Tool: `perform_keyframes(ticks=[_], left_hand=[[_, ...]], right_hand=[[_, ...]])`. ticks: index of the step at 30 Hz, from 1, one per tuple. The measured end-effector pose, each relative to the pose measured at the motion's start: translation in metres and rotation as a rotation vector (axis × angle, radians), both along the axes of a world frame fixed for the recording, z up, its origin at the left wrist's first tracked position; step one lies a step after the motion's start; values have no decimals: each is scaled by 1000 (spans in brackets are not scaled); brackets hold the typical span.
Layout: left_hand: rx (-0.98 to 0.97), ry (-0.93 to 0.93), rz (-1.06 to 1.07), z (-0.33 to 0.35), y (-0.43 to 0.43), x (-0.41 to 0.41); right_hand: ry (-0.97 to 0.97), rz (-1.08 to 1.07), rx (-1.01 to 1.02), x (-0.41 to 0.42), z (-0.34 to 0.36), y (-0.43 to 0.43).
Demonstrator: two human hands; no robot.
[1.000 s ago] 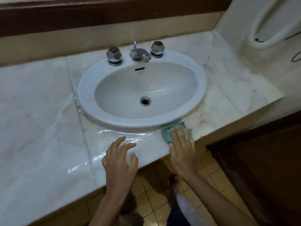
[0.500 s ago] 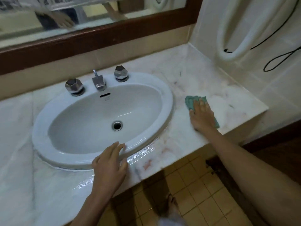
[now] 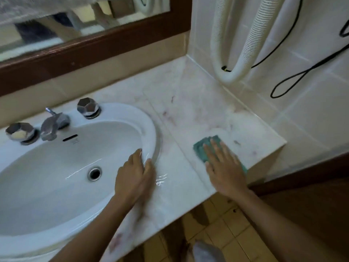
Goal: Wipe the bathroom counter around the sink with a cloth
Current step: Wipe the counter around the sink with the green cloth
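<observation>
Right of the sink (image 3: 79,167), our right hand (image 3: 224,167) presses the green cloth (image 3: 203,148) flat, fingers spread, on the marble counter (image 3: 188,110); our left hand (image 3: 135,178) rests open on the rim. Next, we judge, the stained back corner.

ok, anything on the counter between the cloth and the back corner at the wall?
Nothing visible. The right hand presses the cloth flat; beyond it only stained marble counter up to the corner. The hose hangs on the wall.
</observation>
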State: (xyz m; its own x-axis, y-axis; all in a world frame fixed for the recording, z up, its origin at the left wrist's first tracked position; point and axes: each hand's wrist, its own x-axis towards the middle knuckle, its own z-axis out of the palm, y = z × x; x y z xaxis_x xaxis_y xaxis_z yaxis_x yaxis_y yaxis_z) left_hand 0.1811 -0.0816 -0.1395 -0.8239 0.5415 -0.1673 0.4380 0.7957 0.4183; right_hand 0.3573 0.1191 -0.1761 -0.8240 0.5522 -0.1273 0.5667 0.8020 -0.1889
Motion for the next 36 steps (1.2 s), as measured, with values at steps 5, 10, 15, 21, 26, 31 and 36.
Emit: perform_keyframes(ticks=[5, 10, 15, 21, 26, 31, 36], left_hand=[[-60, 20, -22, -2, 6, -1], [-96, 56, -42, -6, 5, -4], [-87, 48, -28, -8, 6, -7], [-66, 11, -21, -7, 7, -7], [-84, -38, -18, -5, 8, -8], [-89, -33, -20, -5, 8, -8], [-74, -18, -25, -6, 7, -8]], right_hand=[[12, -201, 41, -70, -1, 93], [7, -116, -26, -190, -4, 133], [-3, 50, -67, -292, 0, 126], [32, 252, -73, -261, -2, 56], [141, 267, -37, -111, -4, -6], [88, 158, 53, -63, -4, 82], [-5, -115, 44, -163, -10, 181]])
